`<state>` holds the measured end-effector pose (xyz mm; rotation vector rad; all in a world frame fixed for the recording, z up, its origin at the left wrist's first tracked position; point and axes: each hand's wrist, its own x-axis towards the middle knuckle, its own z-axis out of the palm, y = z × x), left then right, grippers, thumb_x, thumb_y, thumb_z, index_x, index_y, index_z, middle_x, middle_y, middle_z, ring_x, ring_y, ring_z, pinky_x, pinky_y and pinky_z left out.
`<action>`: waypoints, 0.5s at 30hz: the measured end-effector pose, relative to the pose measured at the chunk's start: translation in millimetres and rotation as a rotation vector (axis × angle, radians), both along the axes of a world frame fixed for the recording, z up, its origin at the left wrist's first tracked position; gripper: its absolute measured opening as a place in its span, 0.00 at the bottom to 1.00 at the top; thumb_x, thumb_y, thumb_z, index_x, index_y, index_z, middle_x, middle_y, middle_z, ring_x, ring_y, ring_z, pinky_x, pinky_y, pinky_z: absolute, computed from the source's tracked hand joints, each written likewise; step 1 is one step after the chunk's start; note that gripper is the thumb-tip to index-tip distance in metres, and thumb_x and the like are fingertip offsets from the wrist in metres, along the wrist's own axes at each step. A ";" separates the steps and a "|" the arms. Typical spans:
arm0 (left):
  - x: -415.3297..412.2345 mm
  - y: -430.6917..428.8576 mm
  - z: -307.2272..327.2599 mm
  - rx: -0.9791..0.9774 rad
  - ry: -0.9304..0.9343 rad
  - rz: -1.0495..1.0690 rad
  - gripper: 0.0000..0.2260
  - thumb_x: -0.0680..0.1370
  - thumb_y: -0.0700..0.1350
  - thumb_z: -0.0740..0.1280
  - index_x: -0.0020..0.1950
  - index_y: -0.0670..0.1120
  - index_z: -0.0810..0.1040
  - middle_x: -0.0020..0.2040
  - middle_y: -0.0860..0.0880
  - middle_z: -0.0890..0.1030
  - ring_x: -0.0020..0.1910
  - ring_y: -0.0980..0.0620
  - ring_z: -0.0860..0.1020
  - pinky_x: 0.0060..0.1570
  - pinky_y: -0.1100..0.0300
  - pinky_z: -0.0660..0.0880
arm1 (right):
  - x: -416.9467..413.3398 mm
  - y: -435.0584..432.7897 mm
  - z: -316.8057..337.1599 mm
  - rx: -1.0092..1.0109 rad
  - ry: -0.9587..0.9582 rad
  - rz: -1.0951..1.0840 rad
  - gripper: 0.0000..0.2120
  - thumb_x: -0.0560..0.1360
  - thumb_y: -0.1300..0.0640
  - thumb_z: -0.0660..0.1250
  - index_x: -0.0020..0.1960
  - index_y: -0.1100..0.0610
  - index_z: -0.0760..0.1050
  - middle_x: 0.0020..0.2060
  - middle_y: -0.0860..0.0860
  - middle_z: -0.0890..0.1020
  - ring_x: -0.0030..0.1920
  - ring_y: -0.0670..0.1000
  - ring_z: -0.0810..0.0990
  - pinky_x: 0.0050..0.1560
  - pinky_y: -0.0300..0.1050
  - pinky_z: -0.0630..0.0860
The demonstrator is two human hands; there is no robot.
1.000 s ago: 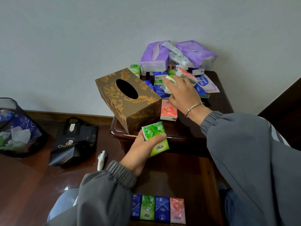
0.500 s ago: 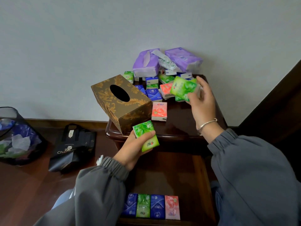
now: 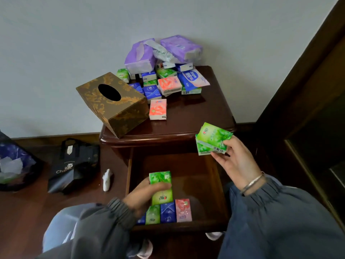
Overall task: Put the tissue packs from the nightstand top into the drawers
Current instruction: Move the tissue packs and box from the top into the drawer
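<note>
My left hand grips a green tissue pack low inside the open drawer, just behind a row of several small packs along the drawer's front. Beside the nightstand's front right corner, my right hand holds two green tissue packs above the drawer's right side. On the nightstand top lie several more small packs: a pink one alone near the middle, blue, green and pink ones behind it, and two large purple packs against the wall.
A gold-patterned tissue box stands tilted on the nightstand's left front corner, overhanging the edge. On the floor at left are a black bag, a small white object and a dark bin. Dark wooden furniture stands close on the right.
My left hand has carried its green pack down from the nightstand's front edge into the drawer. My right hand has lifted green packs off the pile and brought them toward the drawer.
</note>
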<state>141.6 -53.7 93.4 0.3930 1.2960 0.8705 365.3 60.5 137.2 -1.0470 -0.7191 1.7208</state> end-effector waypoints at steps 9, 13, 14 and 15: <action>68.9 42.7 -96.7 -0.060 0.376 -0.175 0.25 0.69 0.37 0.75 0.61 0.44 0.66 0.52 0.42 0.79 0.46 0.46 0.80 0.42 0.50 0.81 | 24.4 7.7 -29.0 -0.050 -0.091 -0.111 0.17 0.76 0.63 0.59 0.63 0.53 0.73 0.52 0.54 0.81 0.51 0.52 0.81 0.45 0.44 0.78; 91.2 59.0 -128.9 -0.071 0.559 -0.325 0.24 0.67 0.44 0.77 0.54 0.45 0.66 0.51 0.44 0.79 0.44 0.49 0.80 0.39 0.57 0.80 | 34.6 15.4 -33.7 -0.029 -0.081 -0.103 0.18 0.76 0.63 0.59 0.64 0.52 0.73 0.53 0.53 0.81 0.51 0.51 0.82 0.44 0.43 0.80; 95.7 62.1 -136.3 -0.075 0.573 -0.343 0.25 0.67 0.45 0.78 0.55 0.45 0.66 0.53 0.43 0.79 0.47 0.48 0.80 0.42 0.56 0.80 | 35.4 17.2 -34.8 -0.028 -0.074 -0.100 0.18 0.76 0.63 0.59 0.64 0.52 0.73 0.54 0.53 0.81 0.52 0.51 0.82 0.44 0.43 0.80; 100.4 64.8 -143.3 -0.081 0.573 -0.357 0.28 0.67 0.46 0.78 0.59 0.45 0.67 0.56 0.43 0.78 0.51 0.46 0.80 0.45 0.54 0.80 | 35.8 18.9 -35.8 -0.030 -0.068 -0.099 0.18 0.76 0.63 0.59 0.64 0.52 0.73 0.54 0.53 0.80 0.52 0.52 0.82 0.44 0.43 0.80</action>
